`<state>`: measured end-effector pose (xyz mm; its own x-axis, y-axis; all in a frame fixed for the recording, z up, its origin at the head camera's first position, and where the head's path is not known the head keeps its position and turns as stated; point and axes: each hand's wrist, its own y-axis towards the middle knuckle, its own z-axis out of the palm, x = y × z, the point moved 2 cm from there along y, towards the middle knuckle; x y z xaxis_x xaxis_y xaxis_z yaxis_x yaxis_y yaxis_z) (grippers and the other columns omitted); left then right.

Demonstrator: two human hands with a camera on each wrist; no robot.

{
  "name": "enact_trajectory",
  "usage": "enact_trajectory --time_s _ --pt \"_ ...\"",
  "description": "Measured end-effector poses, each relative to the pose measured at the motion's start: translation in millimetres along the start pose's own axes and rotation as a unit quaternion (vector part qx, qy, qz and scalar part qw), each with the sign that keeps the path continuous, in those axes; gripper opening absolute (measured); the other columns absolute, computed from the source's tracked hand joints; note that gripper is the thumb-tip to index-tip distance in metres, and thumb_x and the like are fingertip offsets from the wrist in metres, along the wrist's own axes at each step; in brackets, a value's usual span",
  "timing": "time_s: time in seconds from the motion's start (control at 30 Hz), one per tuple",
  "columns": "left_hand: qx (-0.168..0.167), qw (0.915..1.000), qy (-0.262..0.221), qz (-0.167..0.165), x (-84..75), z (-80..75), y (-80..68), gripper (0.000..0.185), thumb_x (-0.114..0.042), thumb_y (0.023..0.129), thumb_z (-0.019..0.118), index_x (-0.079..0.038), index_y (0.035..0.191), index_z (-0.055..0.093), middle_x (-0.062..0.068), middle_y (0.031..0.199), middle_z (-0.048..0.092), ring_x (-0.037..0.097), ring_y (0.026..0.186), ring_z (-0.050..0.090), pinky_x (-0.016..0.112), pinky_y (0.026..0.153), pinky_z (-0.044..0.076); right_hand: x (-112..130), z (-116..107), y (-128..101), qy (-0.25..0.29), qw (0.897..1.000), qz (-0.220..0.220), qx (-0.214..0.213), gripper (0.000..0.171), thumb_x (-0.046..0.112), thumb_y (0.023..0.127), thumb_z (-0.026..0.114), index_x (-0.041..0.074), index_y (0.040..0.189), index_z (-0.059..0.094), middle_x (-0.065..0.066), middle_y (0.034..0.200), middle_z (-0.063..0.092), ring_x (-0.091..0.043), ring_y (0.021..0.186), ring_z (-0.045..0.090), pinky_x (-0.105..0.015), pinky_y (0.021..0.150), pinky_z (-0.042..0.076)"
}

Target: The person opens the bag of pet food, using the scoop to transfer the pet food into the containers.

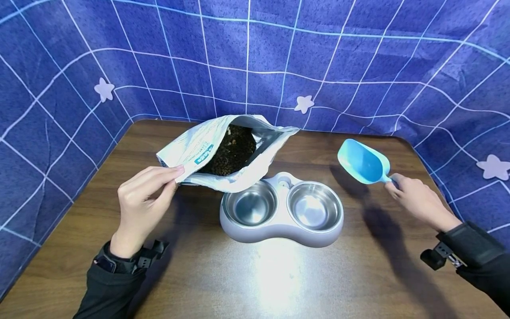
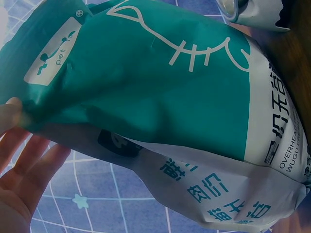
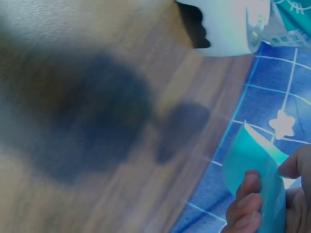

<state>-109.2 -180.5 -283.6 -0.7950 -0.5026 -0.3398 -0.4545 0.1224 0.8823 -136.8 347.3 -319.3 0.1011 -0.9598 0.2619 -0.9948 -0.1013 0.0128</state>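
Dark sleeves (image 1: 109, 294) lie nearest; past them, the left hand (image 1: 145, 206) pinches the gaping bag (image 1: 195, 148) by its rim, at the back of the double bowl (image 1: 283, 226). The right hand (image 1: 418, 201) grips an empty scoop (image 1: 363, 163) well apart. A taut rim (slack lips could snag) and a shallow dip into the dark granules (image 1: 225, 155) should work best.

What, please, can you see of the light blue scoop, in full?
The scoop looks like smooth, slightly glossy plastic, light blue, with a deep, rounded, open scooping end that appears empty and a narrow handle. The right hand grips the handle, holding it above the table, to the right of the double bowl. Nothing else appears to touch it.
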Motion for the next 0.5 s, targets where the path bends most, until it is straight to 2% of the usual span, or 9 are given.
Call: enact_trajectory --time_s 0.17,0.33,0.5 --pt "0.0 1.0 -0.004 0.003 0.4 -1.0 0.6 0.017 -0.006 0.087 0.063 0.003 0.095 0.075 0.014 0.09 0.072 0.016 0.085 0.065 0.02 0.082 0.047 10 -15 1 0.018 1.0 -0.022 -0.001 0.026 0.025 0.1 0.042 0.007 0.082 0.049 0.001 0.063 0.037 -0.017 0.055 0.038 -0.031 0.048 0.029" --pt "0.0 0.9999 -0.01 0.008 1.2 -0.4 -0.2 0.018 -0.009 0.088 0.062 0.003 0.094 0.075 0.014 0.089 0.072 0.016 0.085 0.065 0.021 0.082 0.047 23 -27 -4 0.019 0.998 -0.052 -0.019 0.027 0.021 0.099 0.047 0.008 0.076 0.051 0.003 0.061 0.04 -0.015 0.055 0.039 -0.029 0.049 0.029" --pt "-0.002 0.9999 -0.013 0.01 1.3 -0.4 -0.6 0.018 -0.009 0.088 0.062 0.003 0.093 0.075 0.014 0.089 0.071 0.017 0.085 0.065 0.021 0.082 0.047 35 -42 -8 0.03 0.998 -0.06 -0.012 0.027 0.022 0.099 0.048 0.009 0.076 0.054 0.003 0.064 0.045 -0.01 0.056 0.039 -0.027 0.05 0.03"
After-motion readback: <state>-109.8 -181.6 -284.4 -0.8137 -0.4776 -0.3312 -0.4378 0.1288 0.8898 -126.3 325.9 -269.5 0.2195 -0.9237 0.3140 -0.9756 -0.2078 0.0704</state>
